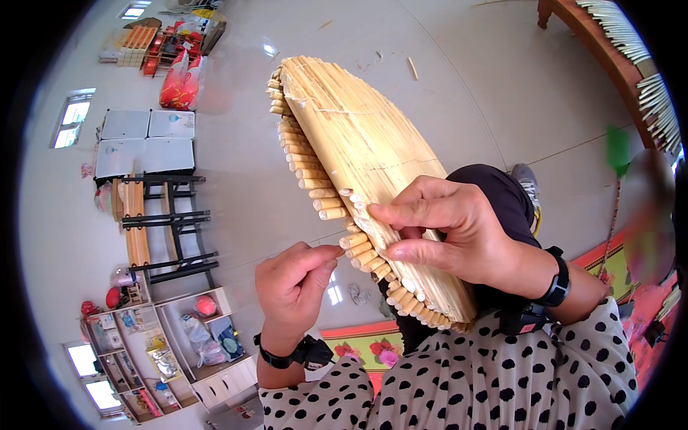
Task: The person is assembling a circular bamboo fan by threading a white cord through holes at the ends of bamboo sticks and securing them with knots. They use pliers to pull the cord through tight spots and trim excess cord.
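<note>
A pale yellow mat of stalks [358, 129], with rows of cut stalk ends [312, 168] along its left edge, stands tilted above my lap. Stitch lines of thread cross its face. My right hand [466, 229] grips the mat near that edge, thumb and forefinger bent onto the stalks. My left hand [294, 283] is closed in a pinch, its fingertips right beside the cut ends. Whatever is pinched there is too small to make out.
A wooden bench [609, 54] bearing pale stalks stands at the far right, near a green fly swatter [617, 149]. Stalk scraps [413, 69] lie on the tiled floor. On the left are black folding frames [172, 222], white boxes [143, 136] and a shelf unit [172, 319].
</note>
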Available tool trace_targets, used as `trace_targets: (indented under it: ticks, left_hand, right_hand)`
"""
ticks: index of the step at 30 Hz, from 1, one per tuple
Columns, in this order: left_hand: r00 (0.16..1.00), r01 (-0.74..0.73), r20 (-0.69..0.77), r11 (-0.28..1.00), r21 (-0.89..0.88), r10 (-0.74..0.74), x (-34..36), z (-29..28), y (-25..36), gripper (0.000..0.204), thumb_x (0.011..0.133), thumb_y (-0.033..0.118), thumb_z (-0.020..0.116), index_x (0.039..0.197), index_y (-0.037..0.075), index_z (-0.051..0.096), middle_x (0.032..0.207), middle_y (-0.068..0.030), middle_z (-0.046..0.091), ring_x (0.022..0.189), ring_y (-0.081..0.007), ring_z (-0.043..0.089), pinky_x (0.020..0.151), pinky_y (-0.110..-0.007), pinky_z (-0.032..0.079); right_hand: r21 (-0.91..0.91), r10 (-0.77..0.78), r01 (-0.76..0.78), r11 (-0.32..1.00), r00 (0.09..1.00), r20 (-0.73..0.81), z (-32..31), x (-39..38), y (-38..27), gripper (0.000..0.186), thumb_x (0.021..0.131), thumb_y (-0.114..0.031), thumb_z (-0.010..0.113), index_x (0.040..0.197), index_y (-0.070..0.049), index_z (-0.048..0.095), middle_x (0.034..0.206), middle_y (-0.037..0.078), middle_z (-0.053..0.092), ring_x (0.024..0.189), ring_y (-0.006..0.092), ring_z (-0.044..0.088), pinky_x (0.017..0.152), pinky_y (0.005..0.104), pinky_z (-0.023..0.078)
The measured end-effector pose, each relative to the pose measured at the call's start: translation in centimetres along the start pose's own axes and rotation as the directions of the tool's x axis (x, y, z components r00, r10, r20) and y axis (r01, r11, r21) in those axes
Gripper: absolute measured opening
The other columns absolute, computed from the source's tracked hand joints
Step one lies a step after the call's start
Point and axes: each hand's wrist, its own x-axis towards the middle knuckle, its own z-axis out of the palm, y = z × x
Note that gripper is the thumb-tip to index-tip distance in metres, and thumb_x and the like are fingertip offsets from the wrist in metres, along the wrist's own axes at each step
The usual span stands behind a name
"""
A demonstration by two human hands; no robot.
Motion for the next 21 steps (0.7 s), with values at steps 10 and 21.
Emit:
trace_targets:
  ticks: [10, 21]
  left_hand:
    - [1.0, -0.012, -0.029, 0.999, 0.042, 0.013, 0.1, 0.6, 0.2, 0.011, 0.085, -0.005, 0.067, 0.094, 0.0, 0.069, 0.063, -0.0072, 0.056, 0.051, -0.0149, 0.053, 0.048, -0.026, 0.038]
    - [0.96, 0.279, 0.014, 0.952, -0.126, -0.279, -0.8, 0.4, 0.7, 0.009, 0.087, -0.002, 0.066, 0.095, 0.0, 0.068, 0.069, -0.0069, 0.061, 0.056, -0.0126, 0.055, 0.053, -0.025, 0.041]
  right_hand:
    - [0.051, 0.053, -0.054, 0.997, 0.998, 0.018, -0.5, 0.2, -0.2, 0.045, 0.077, -0.005, 0.081, 0.121, -0.006, 0.069, 0.097, 0.007, 0.065, 0.074, 0.0116, 0.06, 0.066, 0.0237, 0.051]
    - [0.021, 0.075, -0.08, 0.997, 0.985, 0.156, -1.9, 2.8, -0.6, 0.05, 0.07, -0.01, 0.088, 0.118, -0.013, 0.072, 0.102, 0.003, 0.061, 0.07, 0.0074, 0.056, 0.067, 0.022, 0.051]
